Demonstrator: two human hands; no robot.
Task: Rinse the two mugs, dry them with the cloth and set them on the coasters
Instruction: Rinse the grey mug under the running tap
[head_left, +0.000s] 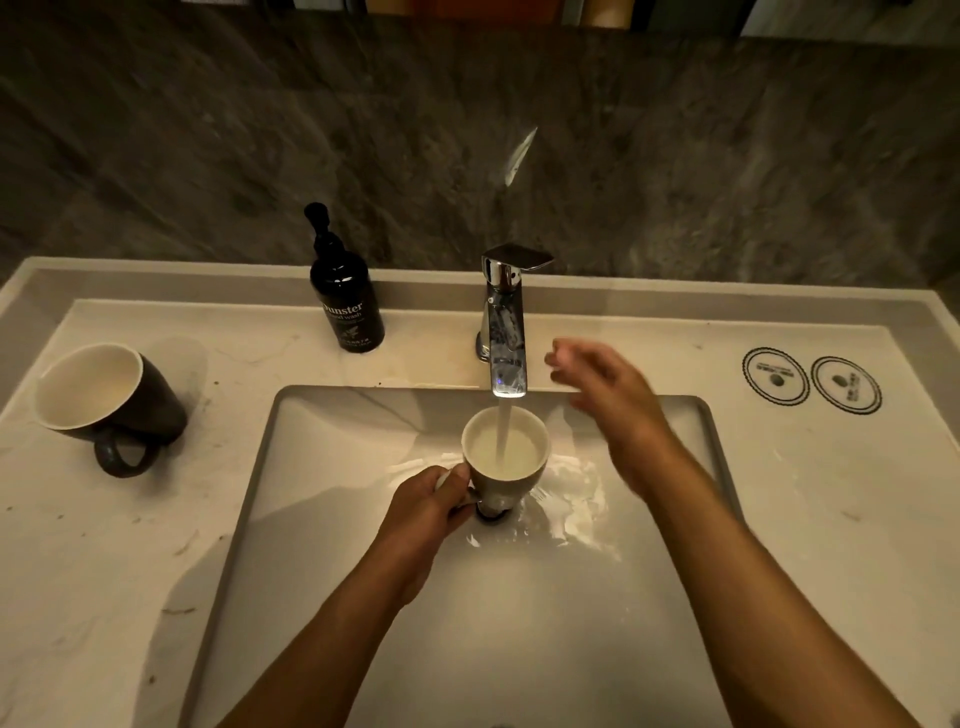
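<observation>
The left hand (426, 506) grips the handle of a pale ceramic mug (505, 457), fingers curled round it, and holds the mug upright over the white rectangular sink basin (332, 519), directly under the spout of the chrome tap (503, 332). A stream of water (503, 431) falls into the mug, which is nearly full — water also spreads across the basin floor around it. The right hand (613, 410) hangs in the air just right of the tap, fingers loosely extended and holding nothing; its outline is blurred.

On the pale marble counter (104, 545), left of the basin, a 2nd mug, dark outside and cream inside (109, 397), sits with its handle toward the viewer. A dark pump bottle of hand wash (345, 296) stands behind the basin, left of the tap. At the far right — well apart from both mugs — 2 round white printed coasters (810, 383) lie side by side, bare.
</observation>
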